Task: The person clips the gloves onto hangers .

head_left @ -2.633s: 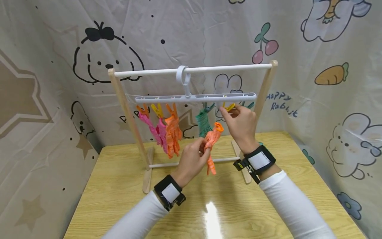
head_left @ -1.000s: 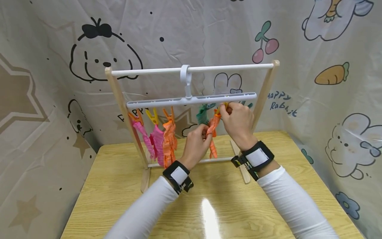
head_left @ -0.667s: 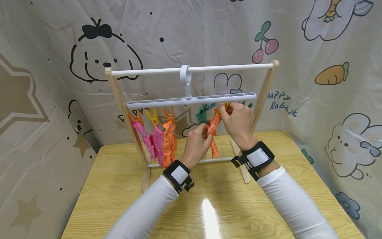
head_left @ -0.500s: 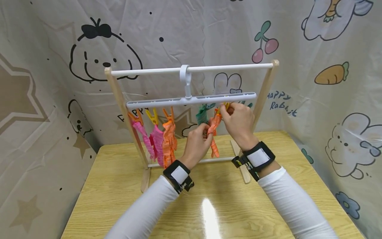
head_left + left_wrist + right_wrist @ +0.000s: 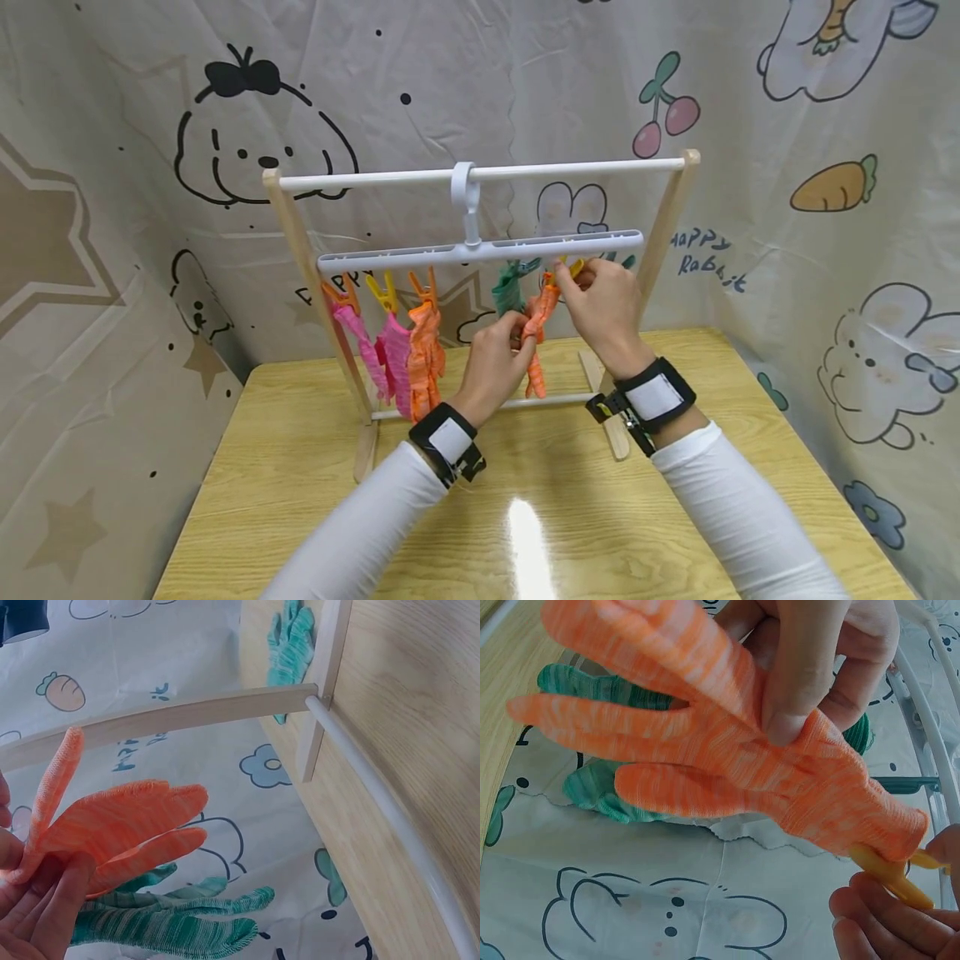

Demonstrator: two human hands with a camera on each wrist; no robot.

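My left hand (image 5: 491, 362) pinches an orange knitted glove (image 5: 538, 317) at its palm. In the right wrist view its fingers dangle to the left and its cuff points right. At that cuff sits a yellow clothespin (image 5: 894, 879), its handles spread apart. My right hand (image 5: 603, 304) has the thumb and fingers around those handles, just below the grey hanger bar (image 5: 555, 247). Behind the orange glove hangs a green glove (image 5: 508, 287), also seen as green fingers (image 5: 172, 922) in the left wrist view.
Left along the bar, orange and yellow clothespins hold two pink gloves (image 5: 393, 358) and an orange glove (image 5: 426, 354). The hanger hooks over a white rod (image 5: 375, 179) on a wooden stand (image 5: 292, 233). Another green glove (image 5: 291, 649) lies on the table beside the stand's foot.
The held orange glove has risen until its cuff meets the yellow clothespin. Just now my right fingers have spread, the clothespin's handles have parted, and that hand has shifted slightly right.
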